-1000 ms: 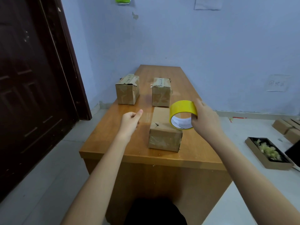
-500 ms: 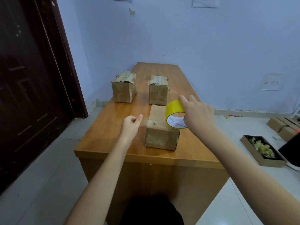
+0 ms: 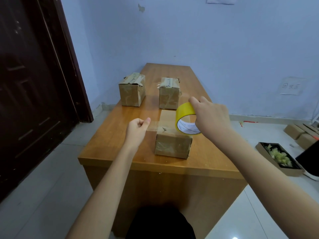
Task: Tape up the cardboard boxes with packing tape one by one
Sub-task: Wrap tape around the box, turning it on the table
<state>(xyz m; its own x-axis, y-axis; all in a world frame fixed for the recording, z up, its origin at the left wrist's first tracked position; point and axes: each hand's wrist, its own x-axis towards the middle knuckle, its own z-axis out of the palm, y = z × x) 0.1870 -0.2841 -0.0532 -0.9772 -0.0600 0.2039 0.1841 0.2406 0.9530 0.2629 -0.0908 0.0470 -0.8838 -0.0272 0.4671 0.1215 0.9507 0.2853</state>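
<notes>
Wooden worktop point(image 3: 110, 135) carries a cardboard box point(image 3: 172, 135) between the two hands. Right hand point(image 3: 211, 116) grips the yellow tape roll point(image 3: 185, 116) over the box's top right edge, while left hand point(image 3: 137, 129), just left of the box, pinches the clear tape strip point(image 3: 152, 125) stretched across its top.

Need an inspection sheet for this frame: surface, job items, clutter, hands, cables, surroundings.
Surface: wooden table, glossy.
Job's things: near cardboard box with a clear tape strip stretched across its top; yellow tape roll over it; two taped boxes behind, left and right.
Clutter: nothing seen on the table.
Hands: left hand pinches the strip's end; right hand grips the roll.
Cables: nothing seen.
Surroundings: dark door, blue wall, floor tray of scraps, more floor boxes.
</notes>
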